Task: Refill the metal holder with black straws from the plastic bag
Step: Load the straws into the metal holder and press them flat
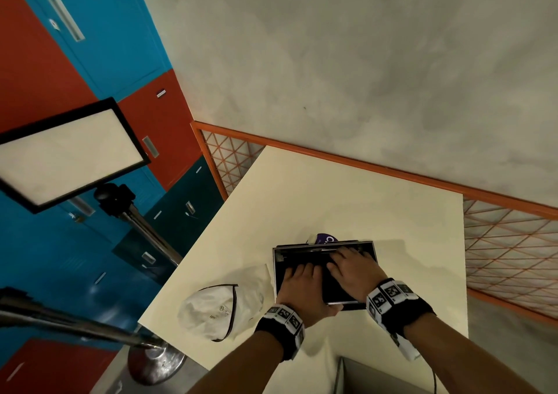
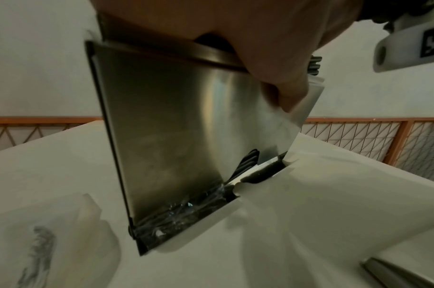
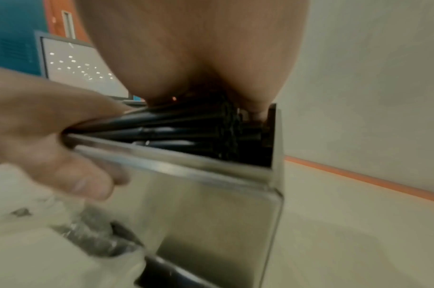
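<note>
Centrally, the metal holder (image 1: 324,273) stands on the pale counter (image 1: 332,188), its open top filled with black straws (image 1: 305,265). Both hands lie over that opening. Left hand (image 1: 297,291): fingers extended flat on the straws at the holder's near-left corner, thumb down the outer steel wall (image 2: 181,120). Right hand (image 1: 353,271): fingers spread and pressed on the straws toward the holder's far side; the right wrist view shows the palm bearing on the straw ends (image 3: 186,124). A crumpled plastic bag (image 1: 223,309) lies on the counter just left of the holder. A purple packet (image 1: 324,239) shows behind it.
</note>
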Demonstrator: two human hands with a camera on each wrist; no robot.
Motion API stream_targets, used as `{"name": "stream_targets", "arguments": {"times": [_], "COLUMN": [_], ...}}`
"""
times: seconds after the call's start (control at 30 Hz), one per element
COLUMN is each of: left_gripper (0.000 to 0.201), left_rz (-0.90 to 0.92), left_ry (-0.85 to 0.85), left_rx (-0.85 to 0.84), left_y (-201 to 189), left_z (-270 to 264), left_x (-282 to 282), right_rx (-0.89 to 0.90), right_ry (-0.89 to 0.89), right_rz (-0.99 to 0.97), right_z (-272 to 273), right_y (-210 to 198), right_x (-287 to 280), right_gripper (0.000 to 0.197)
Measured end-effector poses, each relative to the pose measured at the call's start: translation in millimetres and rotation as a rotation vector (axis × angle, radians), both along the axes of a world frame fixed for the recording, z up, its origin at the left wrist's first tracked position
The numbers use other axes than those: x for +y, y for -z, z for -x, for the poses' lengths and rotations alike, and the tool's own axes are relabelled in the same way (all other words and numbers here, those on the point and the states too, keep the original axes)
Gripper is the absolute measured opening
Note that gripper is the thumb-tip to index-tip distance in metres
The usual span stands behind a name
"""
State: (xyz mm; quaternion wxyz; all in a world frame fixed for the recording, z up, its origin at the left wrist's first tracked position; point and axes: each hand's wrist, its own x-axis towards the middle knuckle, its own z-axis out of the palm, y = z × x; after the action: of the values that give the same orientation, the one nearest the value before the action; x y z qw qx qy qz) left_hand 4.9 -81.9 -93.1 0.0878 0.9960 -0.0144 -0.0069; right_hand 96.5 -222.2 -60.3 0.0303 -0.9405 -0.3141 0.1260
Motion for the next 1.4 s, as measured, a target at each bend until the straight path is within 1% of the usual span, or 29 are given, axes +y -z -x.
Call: {"name": "stream_targets", "arguments": {"times": [0.07,0.13,0.17,0.2,0.3,0.4,0.47,0.53,0.63,0.77,0.97,1.1,1.17,1.3,1.4], "left_gripper": [0.079,0.078,0.076,0.075,0.076,0.087,0.092,0.087,0.081,0.078,0.075,0.076,0.077,0.083,0.094], "left_rz": [-0.003,-0.021,-0.033,-0.041,-0.043,-0.032,-0.025,-0.030,-0.034,-0.033,-0.027,-0.034,-0.020,-0.013,-0.027], "left_ry": [-0.004,0.004,0.009,0.014,0.021,0.042,0.050,0.053,0.052,0.033,0.028,0.032,0.036,0.049,0.039], "left_rx": [-0.007,-0.013,-0.015,-0.013,0.007,0.030,0.068,0.091,0.107,0.094,0.070,0.050,0.047,-0.009,0.004], "left_y": [0,0,1,1,2,3,3,1,0,-1,0,4,4,5,9], "left_z": [-2,-2,-2,-1,-1,-1,0,-2,-3,-3,-3,2,3,1,0], "left_x": [1,1,1,0,0,2,3,4,3,5,4,3,3,2,1], "right_rx": [-0.020,-0.037,-0.038,-0.041,-0.093,-0.097,-0.082,-0.073,0.062,0.185,0.267,0.344,0.327,0.163,0.112], "right_ry": [-0.019,-0.072,-0.070,-0.047,-0.048,-0.034,-0.026,-0.052,-0.069,-0.047,-0.006,0.062,0.065,-0.075,-0.141], "right_rz": [0.057,0.067,0.049,0.023,0.016,0.069,0.104,0.116,0.068,0.033,0.073,0.105,0.101,0.003,-0.080], "right_z": [8,16,19,20,18,16,15,12,6,-6,-19,-26,-27,-22,-20], "right_y": [1,5,6,8,15,18,12,7,3,6,11,23,26,30,36], "right_x": [-7,-13,-15,-16,-15,-12,-5,7,22,29,34,34,33,26,16], "right_gripper": [0.044,0.058,0.065,0.066,0.056,0.052,0.058,0.064,0.051,0.051,0.050,0.050,0.047,0.036,0.040]}}
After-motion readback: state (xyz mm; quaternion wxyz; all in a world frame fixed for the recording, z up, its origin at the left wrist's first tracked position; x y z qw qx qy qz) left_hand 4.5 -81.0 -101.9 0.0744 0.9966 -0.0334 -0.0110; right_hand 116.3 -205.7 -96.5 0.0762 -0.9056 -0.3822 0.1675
